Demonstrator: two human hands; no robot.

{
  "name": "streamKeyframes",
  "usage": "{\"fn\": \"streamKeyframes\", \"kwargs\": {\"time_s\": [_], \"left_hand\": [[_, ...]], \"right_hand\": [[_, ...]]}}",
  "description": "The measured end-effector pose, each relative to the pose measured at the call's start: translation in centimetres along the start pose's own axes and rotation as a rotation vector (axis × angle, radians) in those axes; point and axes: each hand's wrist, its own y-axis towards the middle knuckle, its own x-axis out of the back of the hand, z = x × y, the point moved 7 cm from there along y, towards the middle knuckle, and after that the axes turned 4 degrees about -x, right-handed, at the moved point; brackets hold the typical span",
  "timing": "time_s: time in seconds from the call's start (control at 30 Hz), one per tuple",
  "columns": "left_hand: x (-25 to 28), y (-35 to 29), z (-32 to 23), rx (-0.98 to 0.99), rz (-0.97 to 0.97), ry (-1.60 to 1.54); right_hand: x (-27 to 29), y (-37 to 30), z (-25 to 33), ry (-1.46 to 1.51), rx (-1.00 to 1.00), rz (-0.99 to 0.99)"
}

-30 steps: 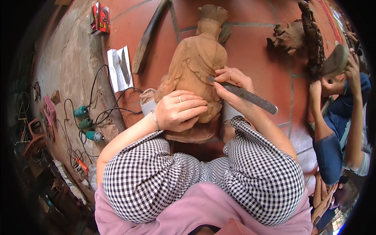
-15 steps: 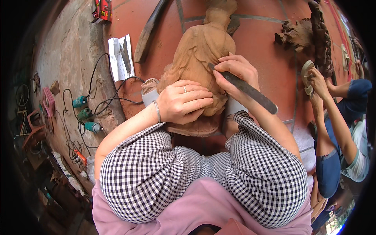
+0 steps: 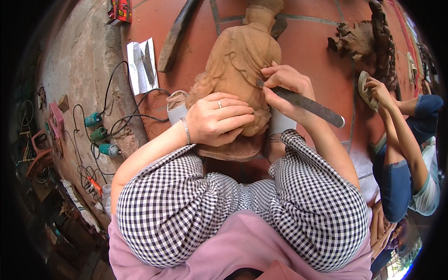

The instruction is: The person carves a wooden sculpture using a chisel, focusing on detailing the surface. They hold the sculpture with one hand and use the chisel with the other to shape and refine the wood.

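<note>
Working at one statue [image 3: 245,51]: two hands [image 3: 219,120] [image 3: 290,88], one tool [image 3: 312,105].

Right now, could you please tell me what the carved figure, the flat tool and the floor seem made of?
Carved figure: probably wood, matte, given its bare brown surface. Flat tool: likely metal, dull, from its thin dark-grey body. Floor: apparently clay tiles, faintly shiny, given the reddish, grid-lined surface.

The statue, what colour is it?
The statue is light brown; it shows best in the head view.

Head-worn fisheye; faces steeply down; close over checked lap [image 3: 242,200] and working hands [image 3: 219,119].
</note>
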Motion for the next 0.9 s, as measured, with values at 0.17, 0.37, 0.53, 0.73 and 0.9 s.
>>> {"fn": "streamKeyframes", "kwargs": {"time_s": [0.17, 0.37, 0.53, 0.73, 0.9], "left_hand": [[0.0, 0.0, 0.0, -0.005, 0.008, 0.000], [0.0, 0.1, 0.0, 0.000, 0.010, -0.004], [0.0, 0.0, 0.0, 0.000, 0.010, -0.006], [0.0, 0.1, 0.0, -0.001, 0.004, -0.006], [0.0, 0.1, 0.0, -0.007, -0.004, -0.002]], "right_hand": [[-0.3, 0.0, -0.4, 0.035, -0.049, -0.032], [-0.1, -0.1, -0.5, 0.004, 0.012, -0.019], [0.0, -0.7, -1.7, 0.096, -0.038, -0.012], [0.4, -0.5, -1.8, 0.082, -0.161, -0.179], [0.2, -0.2, -1.3, -0.003, -0.095, -0.155]]}}
